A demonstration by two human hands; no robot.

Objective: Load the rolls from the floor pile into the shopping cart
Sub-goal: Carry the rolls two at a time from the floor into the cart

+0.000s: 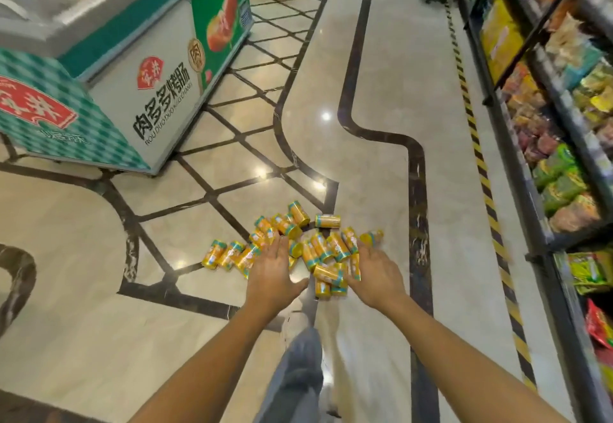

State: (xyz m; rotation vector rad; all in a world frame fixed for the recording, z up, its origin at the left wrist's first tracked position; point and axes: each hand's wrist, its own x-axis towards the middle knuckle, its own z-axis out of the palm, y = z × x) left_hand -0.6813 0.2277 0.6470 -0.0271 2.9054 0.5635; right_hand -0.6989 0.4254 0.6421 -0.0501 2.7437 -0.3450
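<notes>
reach step: left hand point(270, 275) and right hand point(376, 276), both empty with fingers spread, hover at the heap of small yellow teal-banded cylindrical rolls point(318, 250) on the glossy tiled floor point(381, 164); next, probably scoop several; cart unseen.

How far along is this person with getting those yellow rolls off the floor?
Done: nothing visible; the rolls lie heaped on the floor. In hand: left hand and right hand reach open over the pile, gripping none. Left: every roll, and no shopping cart shows clearly.
</notes>
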